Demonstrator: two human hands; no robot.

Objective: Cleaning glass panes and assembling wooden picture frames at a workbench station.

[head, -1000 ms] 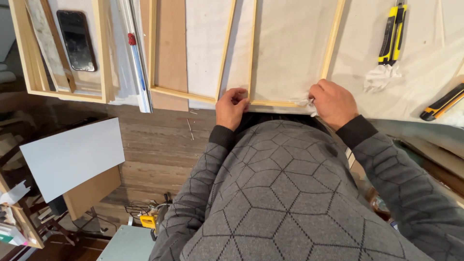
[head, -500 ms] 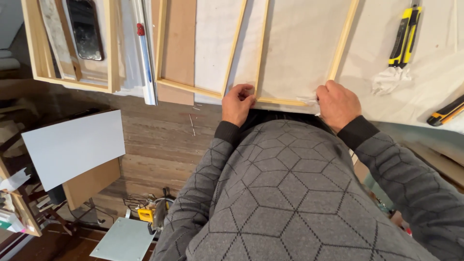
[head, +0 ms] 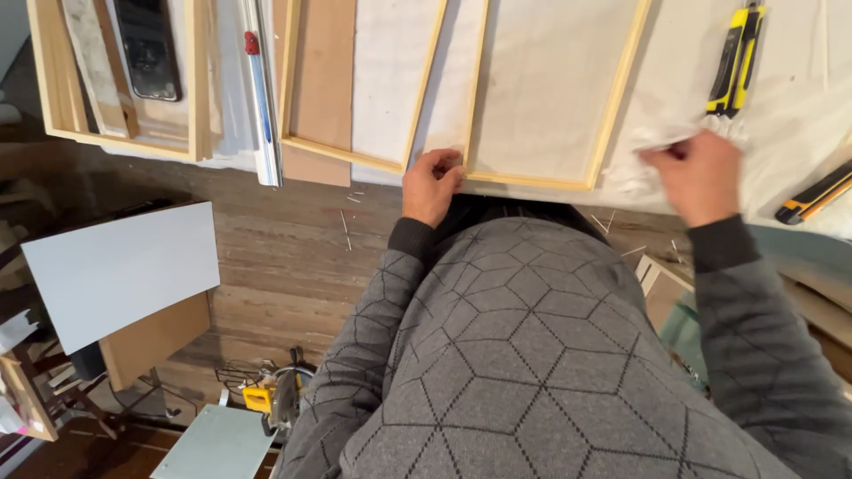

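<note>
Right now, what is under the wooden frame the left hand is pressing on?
A pale sheet of fabric lies under the wooden frame, spreading past its edges. The left hand covers the near corner. What lies beneath the fabric is hidden.

Screen: one phone (head: 147,46), flat black rectangle with a dark glossy face, lying inside the pale wooden frame (head: 197,84) at the upper left of the bench, beside wood strips. No packages, labels or signs can be made out.
</note>
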